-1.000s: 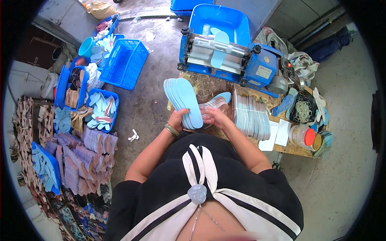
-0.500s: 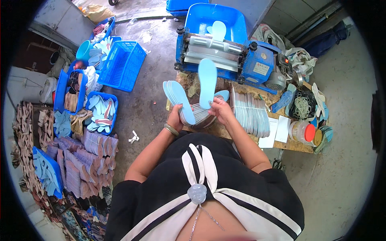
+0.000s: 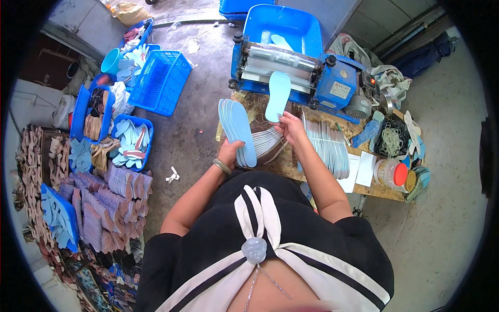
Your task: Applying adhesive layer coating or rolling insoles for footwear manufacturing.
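My left hand (image 3: 231, 153) grips a fanned stack of light blue insoles (image 3: 236, 130) by its lower end. Between the thumb and fingers of my right hand (image 3: 290, 129) is the heel end of a single light blue insole (image 3: 279, 93). Its far end points at the rollers of a blue roller machine (image 3: 275, 65), just in front of them. Beneath and between my hands lies a row of insoles (image 3: 269, 143) on the wooden table. A tied bundle of insoles (image 3: 326, 148) stands to the right of my right forearm. Behind the rollers, another insole (image 3: 281, 41) rests in a blue tub (image 3: 306, 26).
Right of the machine are its motor (image 3: 358, 105), white papers (image 3: 366, 167), a red-lidded jar (image 3: 392, 172) and a bag of tangled bands (image 3: 392, 139). On the left stand a blue basket (image 3: 161, 86), bins of insoles (image 3: 132, 143) and stacked insole bundles (image 3: 112, 205).
My right hand and its insole have moved right and slightly forward, toward the rollers. The left stack has shifted a little right. The insole behind the rollers has slid down into the tub.
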The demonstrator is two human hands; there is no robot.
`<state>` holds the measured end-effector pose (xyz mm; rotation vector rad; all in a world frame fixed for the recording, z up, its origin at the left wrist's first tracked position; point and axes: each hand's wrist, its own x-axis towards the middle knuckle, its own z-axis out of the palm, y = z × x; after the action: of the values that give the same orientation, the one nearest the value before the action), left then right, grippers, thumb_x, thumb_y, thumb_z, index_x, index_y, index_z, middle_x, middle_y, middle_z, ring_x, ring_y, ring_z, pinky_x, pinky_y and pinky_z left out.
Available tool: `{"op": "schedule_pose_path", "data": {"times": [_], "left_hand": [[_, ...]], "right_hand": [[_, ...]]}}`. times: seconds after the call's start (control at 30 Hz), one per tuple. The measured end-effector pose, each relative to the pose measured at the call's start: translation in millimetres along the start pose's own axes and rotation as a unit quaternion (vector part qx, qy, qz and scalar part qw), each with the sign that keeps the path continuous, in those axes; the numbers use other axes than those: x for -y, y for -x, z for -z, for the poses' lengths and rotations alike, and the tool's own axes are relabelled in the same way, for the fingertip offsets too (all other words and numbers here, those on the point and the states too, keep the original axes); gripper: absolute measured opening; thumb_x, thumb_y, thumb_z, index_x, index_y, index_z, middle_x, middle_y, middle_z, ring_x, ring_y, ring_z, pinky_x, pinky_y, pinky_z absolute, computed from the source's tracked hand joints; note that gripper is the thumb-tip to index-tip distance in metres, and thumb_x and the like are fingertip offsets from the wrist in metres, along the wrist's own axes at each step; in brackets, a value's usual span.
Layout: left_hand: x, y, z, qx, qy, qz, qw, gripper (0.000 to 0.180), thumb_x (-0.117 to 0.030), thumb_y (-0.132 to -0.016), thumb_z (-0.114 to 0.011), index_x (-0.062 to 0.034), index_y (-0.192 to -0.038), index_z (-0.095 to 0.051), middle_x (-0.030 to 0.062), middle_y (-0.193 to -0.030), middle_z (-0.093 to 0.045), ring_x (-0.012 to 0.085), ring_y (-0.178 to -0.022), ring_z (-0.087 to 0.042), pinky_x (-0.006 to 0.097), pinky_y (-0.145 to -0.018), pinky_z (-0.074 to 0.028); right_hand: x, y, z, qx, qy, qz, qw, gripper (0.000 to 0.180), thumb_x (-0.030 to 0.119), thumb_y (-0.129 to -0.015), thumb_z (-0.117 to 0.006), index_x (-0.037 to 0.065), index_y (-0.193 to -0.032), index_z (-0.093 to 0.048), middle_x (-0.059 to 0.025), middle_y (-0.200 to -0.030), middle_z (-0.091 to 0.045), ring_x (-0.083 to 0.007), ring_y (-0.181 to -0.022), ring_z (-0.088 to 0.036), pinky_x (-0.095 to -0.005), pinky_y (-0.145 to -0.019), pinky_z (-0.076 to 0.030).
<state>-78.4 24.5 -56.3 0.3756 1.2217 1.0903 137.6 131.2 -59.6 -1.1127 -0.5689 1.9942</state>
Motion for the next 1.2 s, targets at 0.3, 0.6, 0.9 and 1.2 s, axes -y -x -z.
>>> {"op": "schedule_pose_path", "data": {"times": [0.3, 0.6, 0.9, 1.2], "left_hand": [[-1, 5, -3, 0.009, -0.036, -0.024, 0.999, 0.042, -0.006, -0.069, -0.058, 0.0012, -0.11, -0.05, 0.0088, -0.098, -0.059, 0.02, -0.086, -0.057, 0.033, -0.077, -0.046], [1, 7, 3, 0.009, 0.02, -0.031, 0.999, 0.043, -0.005, -0.07, -0.056, 0.0014, -0.111, -0.048, 0.0096, -0.098, -0.058, 0.0211, -0.087, -0.057, 0.034, -0.076, -0.047], [0, 2, 3, 0.016, 0.124, 0.007, 0.992, 0.032, -0.006, -0.074, -0.054, 0.0026, -0.104, -0.05, 0.0088, -0.092, -0.059, 0.0207, -0.082, -0.058, 0.034, -0.074, -0.049], [-2, -1, -9, 0.025, 0.117, 0.014, 0.993, 0.041, -0.026, -0.085, -0.049, 0.0018, -0.114, -0.044, 0.0125, -0.1, -0.057, 0.0219, -0.086, -0.058, 0.034, -0.075, -0.048]], "right_hand": [[15, -50, 16, -0.018, 0.018, 0.029, 0.999, 0.028, 0.005, -0.086, -0.047, 0.0, -0.113, -0.049, -0.0102, -0.091, -0.063, -0.019, -0.078, -0.064, -0.0218, -0.056, -0.052], [2, -50, 16, -0.047, 0.003, 0.044, 0.998, 0.031, 0.015, -0.089, -0.045, 0.0, -0.116, -0.044, -0.0128, -0.098, -0.061, -0.0205, -0.081, -0.063, -0.0239, -0.06, -0.05], [-66, 46, -11, 0.113, 0.065, -0.159, 0.979, 0.03, 0.017, -0.086, -0.054, 0.002, -0.112, -0.052, -0.0058, -0.09, -0.062, -0.0121, -0.073, -0.061, -0.0202, -0.059, -0.05], [-38, 53, -17, 0.042, 0.072, -0.05, 0.995, 0.024, 0.012, -0.081, -0.058, 0.005, -0.104, -0.058, 0.0013, -0.086, -0.062, -0.0066, -0.069, -0.056, -0.0196, -0.058, -0.045]]}}
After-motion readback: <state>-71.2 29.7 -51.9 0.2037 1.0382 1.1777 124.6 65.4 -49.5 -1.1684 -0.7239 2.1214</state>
